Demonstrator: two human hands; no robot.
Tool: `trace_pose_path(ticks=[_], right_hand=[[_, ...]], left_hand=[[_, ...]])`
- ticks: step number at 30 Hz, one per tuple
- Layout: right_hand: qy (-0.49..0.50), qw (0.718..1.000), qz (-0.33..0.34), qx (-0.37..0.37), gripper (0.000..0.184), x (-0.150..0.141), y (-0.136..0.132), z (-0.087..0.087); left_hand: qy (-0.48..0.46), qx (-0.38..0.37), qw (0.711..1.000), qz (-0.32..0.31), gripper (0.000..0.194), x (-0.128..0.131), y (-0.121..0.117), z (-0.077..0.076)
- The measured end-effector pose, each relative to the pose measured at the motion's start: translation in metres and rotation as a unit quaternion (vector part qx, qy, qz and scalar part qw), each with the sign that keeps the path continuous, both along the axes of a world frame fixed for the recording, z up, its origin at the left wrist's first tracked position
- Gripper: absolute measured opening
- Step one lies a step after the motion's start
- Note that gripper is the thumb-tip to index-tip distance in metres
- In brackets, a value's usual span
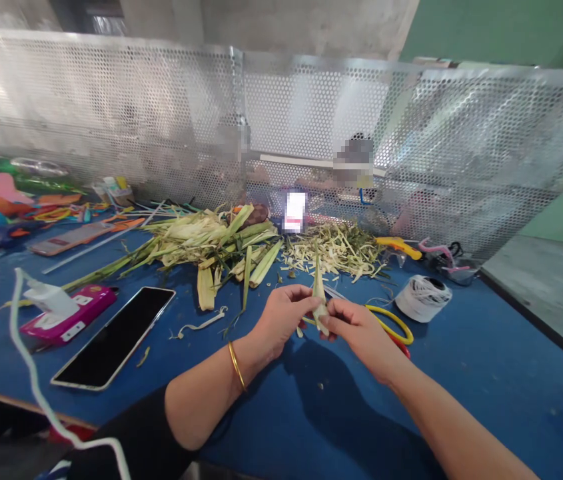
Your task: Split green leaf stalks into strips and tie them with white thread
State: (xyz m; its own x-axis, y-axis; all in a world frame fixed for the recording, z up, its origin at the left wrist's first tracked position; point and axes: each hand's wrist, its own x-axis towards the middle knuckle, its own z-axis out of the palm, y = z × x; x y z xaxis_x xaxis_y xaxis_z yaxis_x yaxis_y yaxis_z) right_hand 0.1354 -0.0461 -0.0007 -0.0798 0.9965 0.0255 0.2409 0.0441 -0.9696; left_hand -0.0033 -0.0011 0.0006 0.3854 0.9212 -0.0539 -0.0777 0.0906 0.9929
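Head view: the pale green leaf piece stands between both hands, nearer the camera than the clippings pile — left hand pinching its left side, right hand pinching its lower end.

On the blue counter, a black-screened smartphone near a magenta power strip bearing a white charger. Behind, a perforated metal partition.

Through the one head camera I'm looking forward and down from the wearer's head, the blue bench close below, the perforated screen beyond.
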Motion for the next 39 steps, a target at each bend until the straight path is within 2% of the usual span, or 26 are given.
trace_pose_path(ticks=[3, 9, 11, 18, 22, 25, 28, 30, 33, 34, 36, 37, 39], right_hand=[[0.005, 0.999, 0.039, -0.028, 0.016, -0.001, -0.002, 0.003], [0.006, 0.99, 0.114, -0.084, 0.015, 0.003, -0.009, 0.014], [0.011, 0.989, 0.112, -0.095, 0.017, 0.003, -0.01, 0.015], [0.057, 0.989, -0.098, -0.093, 0.024, 0.003, -0.002, 0.003], [-0.01, 0.985, -0.17, 0.011, 0.024, 0.022, 0.007, -0.001], [-0.121, 0.957, -0.247, 0.088, 0.02, 0.046, 0.014, -0.001], [-0.206, 0.922, -0.303, 0.122, 0.016, 0.066, 0.019, 0.002], [-0.262, 0.903, -0.315, 0.131, 0.013, 0.074, 0.019, 0.005], [-0.358, 0.876, -0.295, 0.129, 0.011, 0.078, 0.019, 0.009], [-0.395, 0.865, -0.282, 0.129, 0.013, 0.078, 0.018, 0.009], [-0.464, 0.837, -0.255, 0.136, 0.016, 0.077, 0.018, 0.008], [-0.489, 0.826, -0.241, 0.143, 0.018, 0.076, 0.018, 0.007], [-0.501, 0.823, -0.209, 0.164, 0.019, 0.073, 0.018, 0.004]], left_hand=[[-0.008, -0.008, 1.0, 0.02, 0.018, 0.0, 0.001, 0.0], [-0.033, -0.006, 0.992, 0.122, 0.02, -0.002, 0.013, -0.001], [-0.04, 0.001, 0.99, 0.135, 0.02, -0.003, 0.017, -0.001], [-0.048, 0.014, 0.981, 0.187, 0.022, -0.004, 0.017, 0.0], [-0.044, 0.0, 0.977, 0.208, 0.022, -0.009, 0.025, 0.0], [-0.021, 0.015, 0.97, 0.241, 0.021, -0.013, 0.036, 0.0], [0.068, 0.116, 0.953, 0.272, 0.023, -0.013, 0.048, 0.002], [0.177, 0.211, 0.925, 0.263, 0.024, -0.011, 0.055, 0.006], [0.364, 0.34, 0.85, 0.172, 0.016, -0.004, 0.063, 0.013], [0.407, 0.38, 0.819, 0.141, 0.023, 0.0, 0.064, 0.015], [0.422, 0.466, 0.769, 0.116, 0.043, 0.01, 0.063, 0.017], [0.403, 0.503, 0.759, 0.094, 0.044, 0.016, 0.061, 0.018], [0.351, 0.546, 0.761, 0.009, 0.034, 0.029, 0.056, 0.017]])
